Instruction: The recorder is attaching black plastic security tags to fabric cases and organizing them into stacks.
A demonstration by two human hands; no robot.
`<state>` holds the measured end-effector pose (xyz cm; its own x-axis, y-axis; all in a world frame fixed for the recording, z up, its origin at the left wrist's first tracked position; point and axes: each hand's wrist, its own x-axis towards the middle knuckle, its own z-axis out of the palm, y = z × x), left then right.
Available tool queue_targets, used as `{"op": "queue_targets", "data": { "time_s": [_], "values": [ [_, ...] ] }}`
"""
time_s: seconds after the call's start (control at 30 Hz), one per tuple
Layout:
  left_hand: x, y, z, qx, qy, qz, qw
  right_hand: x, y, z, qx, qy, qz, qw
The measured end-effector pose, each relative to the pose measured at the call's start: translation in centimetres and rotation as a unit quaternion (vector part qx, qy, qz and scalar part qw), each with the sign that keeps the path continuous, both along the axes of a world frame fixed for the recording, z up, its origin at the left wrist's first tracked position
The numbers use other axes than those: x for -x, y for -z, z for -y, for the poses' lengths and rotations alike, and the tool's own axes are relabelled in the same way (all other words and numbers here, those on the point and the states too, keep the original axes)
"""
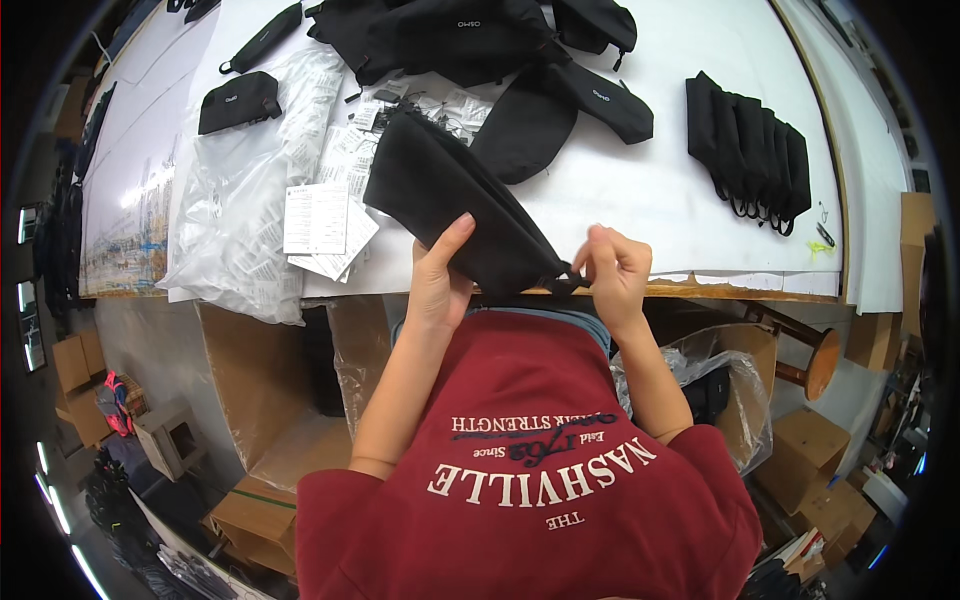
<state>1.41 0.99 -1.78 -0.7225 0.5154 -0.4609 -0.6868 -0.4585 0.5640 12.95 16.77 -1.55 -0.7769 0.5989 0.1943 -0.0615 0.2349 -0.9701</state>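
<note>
Over the table's near edge I hold a black fabric pouch (pixel 460 200), tilted, with its narrow end toward the right. My left hand (pixel 441 278) grips its lower left side, thumb on top and the fingers hidden beneath. At the narrow end hangs a small black loop or pull (pixel 568 281). My right hand (pixel 616 272) is closed in a pinch beside that loop; its fingertips seem to have hold of it, though the exact contact is too small to make out.
Black pouches (pixel 450 35) are heaped at the far middle; a row of folded ones (pixel 745 150) lies right. Left are a single pouch (pixel 238 103), a clear plastic bag (pixel 240 200) and white printed cards (pixel 316 218). Cardboard boxes (pixel 265 370) and a wooden stool (pixel 822 364) stand below the table.
</note>
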Motion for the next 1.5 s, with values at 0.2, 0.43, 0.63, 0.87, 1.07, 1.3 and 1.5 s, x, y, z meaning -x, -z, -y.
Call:
{"op": "queue_targets", "data": {
  "time_s": [0.2,0.43,0.63,0.87,1.07,1.3,1.5],
  "values": [
    [-0.5,-1.2,0.3,0.019,0.11,-0.02,0.994,1.9,-2.1,-1.8,-0.071,-0.043,-0.04,0.996],
    [-1.0,-2.1,-0.1,0.036,0.254,-0.022,0.966,4.4,-4.4,-2.2,-0.098,-0.042,-0.103,0.989],
    [-1.4,-1.9,-0.3,0.013,0.241,-0.018,0.97,4.3,-4.2,-1.7,-0.167,0.009,-0.145,0.975],
    [-0.9,-1.0,0.1,-0.076,0.17,0.118,0.975,2.1,-4.4,0.6,-0.095,-0.056,-0.062,0.992],
    [0.0,1.1,1.3,-0.143,0.107,0.169,0.969,0.7,-6.1,1.7,-0.024,-0.144,0.008,0.989],
    [1.9,0.9,1.8,-0.227,0.083,0.189,0.952,-0.3,-5.7,2.2,0.01,-0.241,0.036,0.97],
    [1.7,-1.4,1.6,-0.123,0.014,0.146,0.981,0.0,-5.0,1.9,-0.116,0.005,0.013,0.993]
  ]
}}
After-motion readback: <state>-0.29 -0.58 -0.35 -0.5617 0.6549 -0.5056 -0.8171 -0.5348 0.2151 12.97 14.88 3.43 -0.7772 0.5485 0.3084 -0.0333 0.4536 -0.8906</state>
